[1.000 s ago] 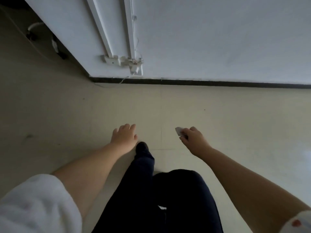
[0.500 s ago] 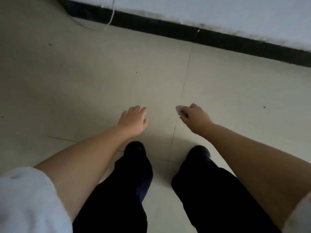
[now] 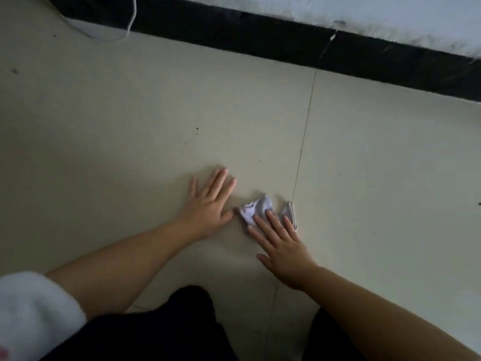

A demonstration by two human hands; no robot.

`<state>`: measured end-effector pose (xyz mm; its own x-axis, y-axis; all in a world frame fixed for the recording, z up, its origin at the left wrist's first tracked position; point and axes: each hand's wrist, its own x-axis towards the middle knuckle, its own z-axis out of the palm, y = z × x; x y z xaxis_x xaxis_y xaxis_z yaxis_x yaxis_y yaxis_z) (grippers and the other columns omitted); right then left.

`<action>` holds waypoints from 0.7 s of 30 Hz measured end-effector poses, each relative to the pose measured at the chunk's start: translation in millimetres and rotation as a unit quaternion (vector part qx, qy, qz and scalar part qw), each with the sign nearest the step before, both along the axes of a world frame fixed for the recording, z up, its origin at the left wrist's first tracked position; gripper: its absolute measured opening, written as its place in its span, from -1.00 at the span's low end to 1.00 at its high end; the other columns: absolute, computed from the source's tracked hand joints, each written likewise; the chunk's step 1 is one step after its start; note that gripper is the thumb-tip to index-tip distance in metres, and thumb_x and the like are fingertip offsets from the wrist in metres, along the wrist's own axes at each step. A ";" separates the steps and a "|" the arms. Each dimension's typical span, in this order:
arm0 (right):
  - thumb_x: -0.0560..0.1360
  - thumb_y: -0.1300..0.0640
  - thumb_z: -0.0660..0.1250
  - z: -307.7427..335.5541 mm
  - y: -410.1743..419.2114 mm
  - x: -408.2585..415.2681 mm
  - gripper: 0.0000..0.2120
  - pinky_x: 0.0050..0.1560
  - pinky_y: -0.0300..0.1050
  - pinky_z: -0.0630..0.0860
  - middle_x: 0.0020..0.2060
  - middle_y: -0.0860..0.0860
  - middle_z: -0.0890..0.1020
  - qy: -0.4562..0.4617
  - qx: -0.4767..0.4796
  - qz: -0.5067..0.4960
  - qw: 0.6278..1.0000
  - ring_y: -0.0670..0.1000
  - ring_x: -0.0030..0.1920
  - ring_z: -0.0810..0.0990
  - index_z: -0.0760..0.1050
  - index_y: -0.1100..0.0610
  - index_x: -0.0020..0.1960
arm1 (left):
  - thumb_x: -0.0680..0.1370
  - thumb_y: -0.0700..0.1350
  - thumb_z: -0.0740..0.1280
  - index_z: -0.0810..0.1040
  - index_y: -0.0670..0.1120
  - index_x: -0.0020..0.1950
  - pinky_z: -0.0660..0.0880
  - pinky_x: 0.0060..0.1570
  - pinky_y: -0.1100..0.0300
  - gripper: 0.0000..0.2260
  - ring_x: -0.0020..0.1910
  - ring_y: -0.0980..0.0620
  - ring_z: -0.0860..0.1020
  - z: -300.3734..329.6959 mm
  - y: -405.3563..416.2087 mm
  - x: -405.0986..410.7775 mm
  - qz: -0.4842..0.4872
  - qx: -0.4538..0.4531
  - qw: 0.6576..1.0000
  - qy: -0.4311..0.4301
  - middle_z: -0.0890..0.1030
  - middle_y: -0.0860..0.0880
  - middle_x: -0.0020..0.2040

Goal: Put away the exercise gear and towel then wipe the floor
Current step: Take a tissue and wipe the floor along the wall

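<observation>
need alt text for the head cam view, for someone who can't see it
A person's right hand presses a small white cloth flat on a beige tiled floor, left hand flat beside it. A black baseboard runs above.

The floor (image 3: 156,121) lies open beyond my left hand (image 3: 210,204), all the way to the black skirting board (image 3: 286,40) that closes off the far side. Near that board's left end, a white cord (image 3: 131,19) dangles onto the tiles. My right hand (image 3: 281,243) presses flat on the cloth (image 3: 256,208), with bare tile to its right.
</observation>
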<state>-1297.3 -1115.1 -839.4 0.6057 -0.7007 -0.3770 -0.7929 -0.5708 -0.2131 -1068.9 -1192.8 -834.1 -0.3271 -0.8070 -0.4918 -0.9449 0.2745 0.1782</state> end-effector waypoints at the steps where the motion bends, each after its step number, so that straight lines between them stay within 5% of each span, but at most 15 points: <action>1: 0.57 -0.16 0.01 1.7 -2.8 -6.7 -0.39 0.45 0.15 0.01 0.51 0.04 0.20 0.003 0.005 0.029 1.000 0.11 0.54 -0.06 -0.03 -0.01 0.56 | 0.41 0.19 0.07 0.27 -0.14 0.48 0.23 0.21 -0.44 -0.30 0.49 -0.04 0.08 -0.5 1.5 1.2 0.030 0.003 1.000 -0.004 0.23 -0.19 0.50; 6: 0.64 -0.15 -0.15 -14.0 -84.4 -27.2 -0.52 0.44 0.21 0.03 0.49 0.07 0.22 -0.031 -0.029 0.036 0.998 0.18 0.53 -0.01 0.13 -0.04 0.50 | 0.45 0.28 0.06 0.12 -0.10 0.50 0.05 0.36 -0.27 -0.28 0.53 0.06 -0.23 -17.6 11.6 14.7 0.060 -0.060 0.996 0.001 0.19 -0.15 0.52; 9: 0.62 -0.21 -0.24 -16.0 -185.8 -28.6 -0.40 0.40 0.33 0.08 0.46 0.20 0.28 0.000 -0.048 0.000 0.999 0.33 0.47 0.15 0.19 0.07 0.50 | 0.44 0.30 0.07 0.06 -0.10 0.53 -0.07 0.36 -0.19 -0.24 0.53 0.04 -0.24 -24.6 10.9 17.0 0.047 -0.064 0.997 0.013 0.12 -0.13 0.54; 12: 0.41 -0.42 -0.45 -1.7 -284.9 -24.5 -0.15 0.45 0.28 -0.14 0.55 0.09 -0.07 0.046 0.002 -0.098 0.994 0.24 0.53 -0.16 -0.07 -0.01 0.56 | 0.45 0.31 0.05 -0.08 -0.05 0.53 -0.13 0.35 -0.15 -0.22 0.52 0.03 -0.28 -27.5 12.1 18.6 0.035 -0.063 0.997 0.016 -0.16 -0.07 0.57; 14: 0.53 -0.33 -0.29 3.7 -312.6 -14.0 -0.33 0.46 0.23 -0.24 0.55 0.02 -0.20 0.066 0.029 -0.177 0.982 0.16 0.52 -0.28 -0.16 -0.06 0.56 | 0.44 0.32 0.04 -0.10 -0.03 0.53 -0.14 0.34 -0.13 -0.22 0.52 0.03 -0.29 -27.7 11.7 20.9 0.033 -0.065 0.997 0.022 -0.18 -0.03 0.55; 16: 0.60 -0.22 -0.19 1.9 -303.2 -2.2 -0.42 0.45 0.23 -0.25 0.55 0.02 -0.18 0.054 0.033 -0.198 0.978 0.16 0.53 -0.27 -0.16 -0.06 0.56 | 0.44 0.32 0.04 -0.13 -0.02 0.54 -0.15 0.35 -0.14 -0.22 0.52 0.04 -0.29 -28.1 11.5 21.2 0.033 -0.056 0.998 0.028 -0.19 -0.02 0.55; 19: 0.61 -0.19 -0.19 -9.9 -230.8 -3.7 -0.42 0.41 0.39 0.02 0.51 0.18 0.15 0.017 -0.060 -0.057 0.996 0.35 0.49 0.05 0.05 0.05 0.54 | 0.45 0.33 0.03 -0.10 -0.03 0.54 -0.14 0.35 -0.16 -0.22 0.53 0.04 -0.27 -27.9 12.8 20.5 0.042 -0.049 0.998 0.021 -0.18 -0.05 0.57; 21: 0.62 -0.18 -0.14 -10.3 -149.3 -12.8 -0.45 0.39 0.38 0.02 0.48 0.19 0.23 -0.002 -0.058 0.034 0.998 0.36 0.47 0.10 0.10 0.05 0.53 | 0.51 0.34 -0.04 -0.07 -0.05 0.54 -0.11 0.36 -0.13 -0.28 0.53 0.05 -0.23 -25.0 12.6 21.0 0.055 -0.044 0.997 0.036 -0.05 -0.06 0.57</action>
